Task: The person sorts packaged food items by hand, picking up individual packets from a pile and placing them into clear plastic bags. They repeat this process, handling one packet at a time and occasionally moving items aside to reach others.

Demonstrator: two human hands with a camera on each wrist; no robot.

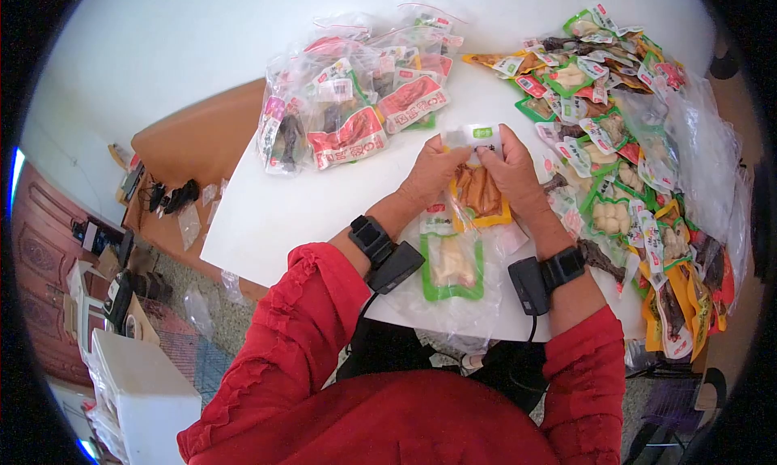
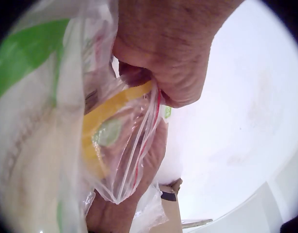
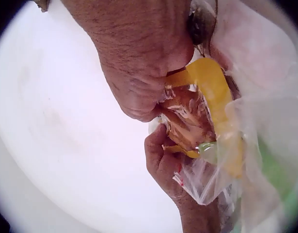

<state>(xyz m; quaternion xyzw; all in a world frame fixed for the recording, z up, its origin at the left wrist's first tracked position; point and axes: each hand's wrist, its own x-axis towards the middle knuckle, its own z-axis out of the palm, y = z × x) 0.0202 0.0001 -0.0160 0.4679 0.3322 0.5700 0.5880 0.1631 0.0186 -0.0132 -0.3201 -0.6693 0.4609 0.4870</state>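
Note:
Both hands meet over the front of the white table. My left hand (image 1: 433, 174) and right hand (image 1: 518, 174) pinch the two sides of a yellow-edged food pouch (image 1: 479, 194), thumbs near its white top label. Brown pieces of food show through its clear window. A clear zip bag (image 2: 120, 189) with a red seal line lies around the pouch's lower part, its mouth close under the fingers. Lower in that bag sits a green-edged food pouch (image 1: 452, 267) with pale contents, near the table's front edge. The fingertips behind the yellow-edged pouch are hidden.
Filled clear zip bags (image 1: 348, 101) of red and white pouches lie at the back left of the table (image 1: 251, 214). A large heap of loose food pouches (image 1: 611, 141) covers the right side, with clear plastic bags (image 1: 708, 157) over its outer edge. A brown bench (image 1: 194, 133) stands at the left.

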